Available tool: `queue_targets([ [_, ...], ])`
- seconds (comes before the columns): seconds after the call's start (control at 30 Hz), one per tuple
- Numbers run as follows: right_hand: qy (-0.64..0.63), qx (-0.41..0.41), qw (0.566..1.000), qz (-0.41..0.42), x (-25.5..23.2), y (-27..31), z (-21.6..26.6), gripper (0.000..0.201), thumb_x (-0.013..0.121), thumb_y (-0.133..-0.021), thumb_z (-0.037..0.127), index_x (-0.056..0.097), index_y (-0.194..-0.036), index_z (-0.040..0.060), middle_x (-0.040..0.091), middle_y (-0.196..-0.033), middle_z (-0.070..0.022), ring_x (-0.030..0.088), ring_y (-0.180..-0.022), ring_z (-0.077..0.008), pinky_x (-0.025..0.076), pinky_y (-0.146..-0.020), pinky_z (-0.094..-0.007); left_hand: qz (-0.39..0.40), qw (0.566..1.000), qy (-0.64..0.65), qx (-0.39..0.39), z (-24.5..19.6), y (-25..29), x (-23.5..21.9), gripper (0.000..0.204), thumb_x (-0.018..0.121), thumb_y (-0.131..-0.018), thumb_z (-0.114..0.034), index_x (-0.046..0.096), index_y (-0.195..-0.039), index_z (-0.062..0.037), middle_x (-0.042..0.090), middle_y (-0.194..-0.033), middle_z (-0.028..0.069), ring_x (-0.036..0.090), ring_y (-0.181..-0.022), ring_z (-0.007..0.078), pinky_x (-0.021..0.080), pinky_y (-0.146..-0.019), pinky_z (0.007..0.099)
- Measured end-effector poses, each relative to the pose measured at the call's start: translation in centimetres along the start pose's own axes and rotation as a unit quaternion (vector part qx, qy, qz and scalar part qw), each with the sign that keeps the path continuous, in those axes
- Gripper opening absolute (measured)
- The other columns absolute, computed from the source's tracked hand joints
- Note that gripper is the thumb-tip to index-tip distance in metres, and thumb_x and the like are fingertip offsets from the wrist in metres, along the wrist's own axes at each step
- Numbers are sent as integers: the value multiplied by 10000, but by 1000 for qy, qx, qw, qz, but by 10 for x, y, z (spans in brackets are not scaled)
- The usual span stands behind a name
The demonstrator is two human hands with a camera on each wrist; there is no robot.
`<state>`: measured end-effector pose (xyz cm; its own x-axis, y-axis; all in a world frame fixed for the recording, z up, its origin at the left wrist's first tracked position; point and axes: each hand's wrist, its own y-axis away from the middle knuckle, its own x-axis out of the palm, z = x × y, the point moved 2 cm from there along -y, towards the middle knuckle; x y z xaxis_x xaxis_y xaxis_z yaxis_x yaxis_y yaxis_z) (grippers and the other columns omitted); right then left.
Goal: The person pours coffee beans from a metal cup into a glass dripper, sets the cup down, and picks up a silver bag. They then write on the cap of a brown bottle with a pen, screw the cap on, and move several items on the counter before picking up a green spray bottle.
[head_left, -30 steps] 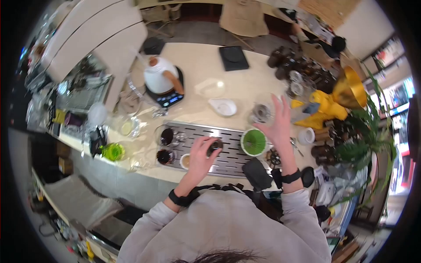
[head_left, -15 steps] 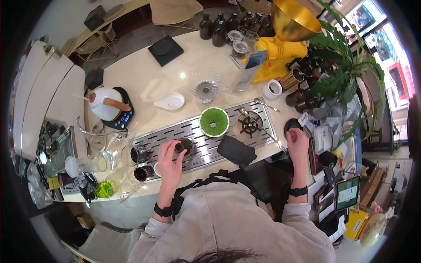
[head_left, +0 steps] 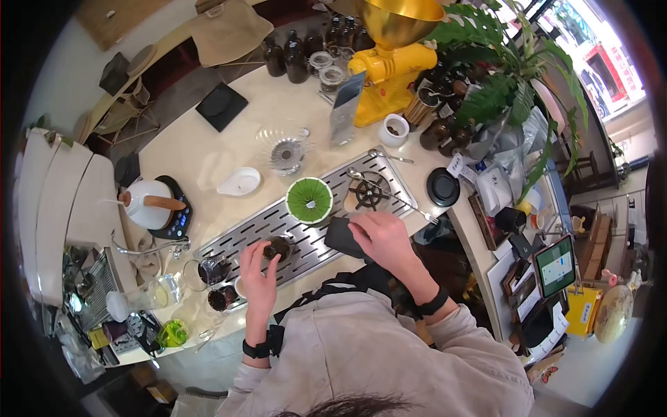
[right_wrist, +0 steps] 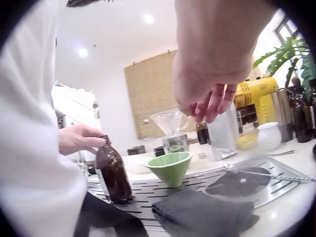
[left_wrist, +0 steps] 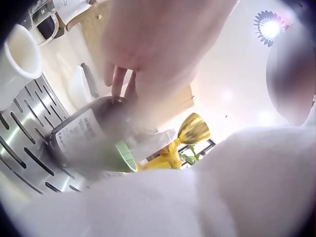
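Note:
My left hand (head_left: 257, 278) grips a brown glass bottle (right_wrist: 113, 175) by its neck. The bottle stands on the slotted metal drip tray (head_left: 233, 236), its white label (left_wrist: 76, 131) showing in the left wrist view. Above a folded dark grey cloth (right_wrist: 205, 212) hangs my right hand (head_left: 385, 242), fingers bent downward. In the right wrist view a gap shows between those fingers and the cloth; I cannot tell whether they pinch something small. A green cone dripper (right_wrist: 170, 168) sits on the tray between the hands. Left of the bottle are two glasses with dark liquid (head_left: 221, 297).
A long twisted spoon (head_left: 392, 194) lies across the tray's right end beside a black wheel-shaped stand (head_left: 368, 192). Behind stand a clear ribbed glass dripper (head_left: 285, 149), a white dish (head_left: 240, 182) and a yellow grinder (head_left: 389, 80). A white kettle (head_left: 146, 201) is at left.
My right hand moved from the raised, spread pose to beside the round black lid, then left over the cloth. My left hand stays at the bottle neck. The head view turned right.

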<state>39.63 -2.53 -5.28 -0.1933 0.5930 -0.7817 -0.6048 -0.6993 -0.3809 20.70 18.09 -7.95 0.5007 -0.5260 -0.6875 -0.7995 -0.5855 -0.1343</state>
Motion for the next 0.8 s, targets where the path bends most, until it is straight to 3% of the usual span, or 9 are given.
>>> queue_targets([
  [0.1,-11,-20,999,31,9,-1,9,123,752,-816,119,688,-912,76,662,-776,-82,656,-703,-301,534,-642,-402,-43,997,-52,31,-10,1,0,576,790,-829,-151,567,-1336,8,583,-1279,188,550,-1190,373,423,-1032,460],
  [0.2,-3,-14,999,44,11,-3,15,107,742,-831,135,669,-883,78,646,-755,-76,656,-710,-294,531,-649,-393,-48,987,-101,116,-31,-17,-2,695,774,-856,-244,482,-1416,46,536,-1370,237,490,-1300,402,364,-1100,508],
  [0.3,-8,-21,999,39,8,-6,19,90,731,-843,122,670,-883,69,649,-763,-82,656,-715,-297,530,-653,-397,-55,979,-174,94,-41,-34,13,687,662,-950,-343,442,-1422,105,520,-1403,266,438,-1379,415,329,-1147,537],
  [0.4,-40,17,998,43,5,-8,16,67,716,-856,86,684,-904,51,663,-787,-100,655,-719,-308,530,-659,-403,-22,971,-235,35,-13,-40,44,676,607,-983,-377,445,-1414,118,532,-1390,274,446,-1378,413,335,-1147,542],
  [0.53,-84,64,994,39,13,-43,-10,79,690,-878,51,690,-944,7,680,-822,-143,669,-727,-314,539,-672,-401,-42,974,-218,47,-14,-38,46,606,616,-981,-346,499,-1382,93,577,-1337,256,487,-1341,401,378,-1119,518],
  [0.63,-147,115,981,50,51,-81,-50,162,693,-881,76,691,-1020,-6,704,-850,-164,690,-744,-324,552,-689,-403,-33,976,-208,43,-13,-39,46,604,617,-980,-342,497,-1386,90,582,-1341,244,493,-1336,397,387,-1116,505],
  [0.8,-47,118,987,98,89,-99,-90,249,712,-869,150,687,-1080,19,721,-858,-169,710,-798,-346,565,-736,-449,-31,981,-187,48,-10,-38,44,522,634,-965,-321,570,-1283,87,602,-1294,236,531,-1277,425,437,-1053,521],
])
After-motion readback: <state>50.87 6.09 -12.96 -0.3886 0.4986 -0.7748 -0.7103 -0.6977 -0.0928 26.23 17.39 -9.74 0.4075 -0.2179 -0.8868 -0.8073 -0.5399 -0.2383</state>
